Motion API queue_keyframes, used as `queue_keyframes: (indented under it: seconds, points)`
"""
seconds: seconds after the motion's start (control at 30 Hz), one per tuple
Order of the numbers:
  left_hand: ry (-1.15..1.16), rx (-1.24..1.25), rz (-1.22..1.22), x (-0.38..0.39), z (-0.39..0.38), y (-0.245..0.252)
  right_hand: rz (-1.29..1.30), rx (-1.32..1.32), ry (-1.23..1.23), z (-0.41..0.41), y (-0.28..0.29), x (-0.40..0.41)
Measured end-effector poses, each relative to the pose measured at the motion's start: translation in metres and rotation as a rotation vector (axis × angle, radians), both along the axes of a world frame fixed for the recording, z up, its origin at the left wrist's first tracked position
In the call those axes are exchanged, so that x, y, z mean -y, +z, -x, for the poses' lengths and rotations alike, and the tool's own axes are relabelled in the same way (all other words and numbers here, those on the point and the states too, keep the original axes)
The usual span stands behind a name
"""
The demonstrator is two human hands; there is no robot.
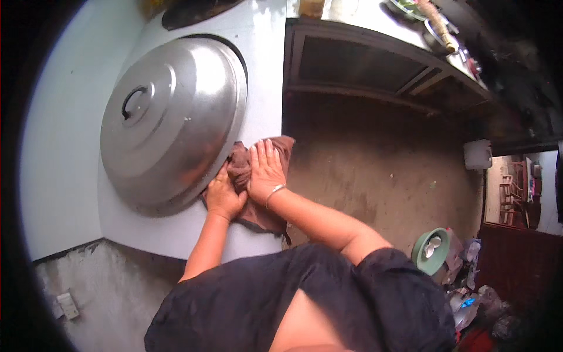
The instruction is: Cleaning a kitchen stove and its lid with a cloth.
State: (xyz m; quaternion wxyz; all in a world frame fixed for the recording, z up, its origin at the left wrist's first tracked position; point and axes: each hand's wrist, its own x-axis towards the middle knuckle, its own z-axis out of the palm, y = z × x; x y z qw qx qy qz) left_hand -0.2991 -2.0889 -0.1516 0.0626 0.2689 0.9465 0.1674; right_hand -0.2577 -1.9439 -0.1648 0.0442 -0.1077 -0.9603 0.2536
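Observation:
A brown cloth [264, 215] lies bunched on the white stove counter [264, 88], its right side reaching the counter's edge. My right hand [266, 169], with a bracelet at the wrist, presses flat on the cloth, fingers extended. My left hand [223, 193] rests at the cloth's left side, right beside the rim of a large domed metal lid [176, 119]; its fingertips are partly hidden near that rim, so its grip is unclear. The lid has a dark handle [133, 101] and covers a round opening whose dark edge shows at the upper right.
Another dark round pan or lid [198, 13] sits at the counter's far end. A cabinet [356, 61] with dishes on top stands across the floor. On the floor at right are a green basin [431, 253] holding small white bowls and several plastic bags [488, 299].

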Motion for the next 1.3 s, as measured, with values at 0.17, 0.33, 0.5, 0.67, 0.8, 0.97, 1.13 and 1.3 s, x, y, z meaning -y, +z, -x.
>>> queue_keyframes:
  seconds: [0.17, 0.33, 0.5, 0.67, 0.8, 0.97, 1.13, 1.3]
  points:
    - [0.036, 0.075, 0.017, -0.012, -0.002, 0.015, 0.104, -0.120, 0.202, 0.006, -0.005, -0.017]
    - [0.079, -0.099, 0.107, -0.017, -0.011, -0.008, 0.087, -0.191, 0.340, 0.012, -0.010, -0.040]
    - [0.245, -0.189, 0.181, -0.043, -0.039, -0.026, 0.075, -0.211, 0.520, 0.016, -0.013, -0.070]
    - [0.250, -0.140, 0.183, -0.082, -0.032, -0.017, 0.025, -0.309, 0.655, 0.037, -0.013, -0.102]
    - [0.208, -0.136, 0.218, -0.108, -0.014, -0.015, 0.050, -0.293, 0.734, 0.066, -0.010, -0.125]
    - [0.344, -0.058, 0.066, -0.150, 0.017, -0.006, 0.005, -0.252, 0.811, 0.111, -0.002, -0.160]
    - [0.289, -0.088, -0.043, -0.185, 0.040, 0.008, -0.008, -0.137, 0.915, 0.141, 0.012, -0.192]
    - [0.205, -0.047, -0.078, -0.204, 0.068, -0.008, -0.058, -0.133, 0.894, 0.168, 0.008, -0.223]
